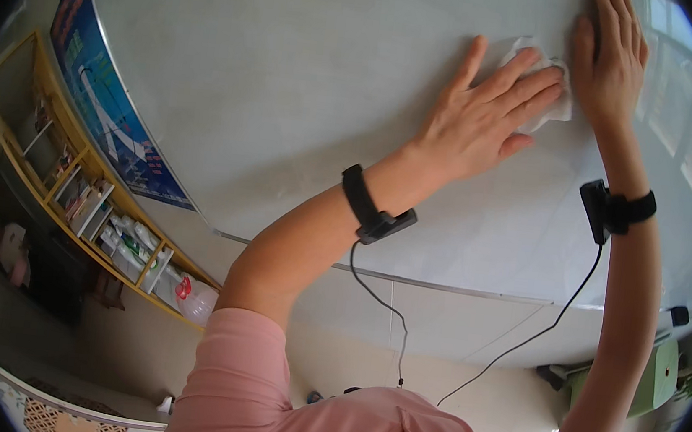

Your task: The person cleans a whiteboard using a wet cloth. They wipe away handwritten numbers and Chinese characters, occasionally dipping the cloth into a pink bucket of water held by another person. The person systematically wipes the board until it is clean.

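My left hand (474, 112) lies spread against a large whiteboard (271, 82), its fingers pressing a crumpled white tissue (557, 105) flat to the surface. The tissue shows around and between the fingertips. To its right, my right hand (614, 73) rests on the board with the palm toward it and the thumb apart. Nothing shows in that hand, and its fingertips run out of the top of the picture. Each wrist wears a black strap, left (375, 209) and right (618, 210), with a small device and a cable.
A blue poster (105, 96) hangs at the board's left. Below it stands a yellow-framed shelf (83, 157) with packets and a clear plastic bag (196, 301). A metal trim (440, 285) borders the board's lower edge. A green container (657, 381) stands at lower right.
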Demonstrator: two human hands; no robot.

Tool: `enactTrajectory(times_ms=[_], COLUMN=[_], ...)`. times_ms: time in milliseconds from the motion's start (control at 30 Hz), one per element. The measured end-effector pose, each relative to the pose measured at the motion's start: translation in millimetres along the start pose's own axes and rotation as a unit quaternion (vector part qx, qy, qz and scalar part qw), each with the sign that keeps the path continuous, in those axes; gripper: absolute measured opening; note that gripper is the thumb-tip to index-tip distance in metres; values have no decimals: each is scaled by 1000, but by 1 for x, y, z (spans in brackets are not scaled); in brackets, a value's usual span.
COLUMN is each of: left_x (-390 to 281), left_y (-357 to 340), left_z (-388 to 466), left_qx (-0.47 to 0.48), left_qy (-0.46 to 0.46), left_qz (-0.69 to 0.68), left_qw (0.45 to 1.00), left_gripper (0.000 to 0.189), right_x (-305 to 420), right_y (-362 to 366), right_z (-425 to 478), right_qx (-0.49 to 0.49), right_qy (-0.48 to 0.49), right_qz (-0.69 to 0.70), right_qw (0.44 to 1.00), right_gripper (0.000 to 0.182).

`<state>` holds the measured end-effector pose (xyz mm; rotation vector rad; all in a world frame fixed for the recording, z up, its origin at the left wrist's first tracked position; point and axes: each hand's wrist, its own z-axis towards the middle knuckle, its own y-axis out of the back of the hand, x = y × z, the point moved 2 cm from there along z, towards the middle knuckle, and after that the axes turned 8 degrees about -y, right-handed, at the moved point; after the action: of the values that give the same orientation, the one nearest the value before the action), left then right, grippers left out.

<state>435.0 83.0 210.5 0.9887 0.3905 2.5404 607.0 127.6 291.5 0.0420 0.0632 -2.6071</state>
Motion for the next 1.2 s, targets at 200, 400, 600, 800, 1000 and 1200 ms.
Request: enactTrajectory(times_ms=[200, 400, 600, 800, 1000, 1200], left_x=[63, 143, 234, 328, 354, 269], left_y=[54, 109, 162, 212, 213, 154], left_z=[-74, -142, -178, -205, -167, -54], left_qx=[61, 26, -4, -31, -93, -120], left_qy=[99, 176, 228, 365, 341, 127], left_qz=[88, 196, 264, 274, 291, 266], left_qw=[989, 964, 937, 889, 889, 948], left_gripper=[71, 67, 60, 61, 64, 63], right_x=[-15, -7, -7, -7, -2, 4], right_y=[-13, -12, -9, -4, -2, -1], right_z=[1, 0, 2, 5, 5, 8], right_qx=[-112, -95, -82, -64, -50, -48], right_qy=[76, 59, 68, 59, 40, 43], right_qz=[-1, -17, -33, -50, -68, -73], right_qw=[991, 994, 994, 995, 996, 995], right_gripper=[47, 49, 49, 51, 53, 54])
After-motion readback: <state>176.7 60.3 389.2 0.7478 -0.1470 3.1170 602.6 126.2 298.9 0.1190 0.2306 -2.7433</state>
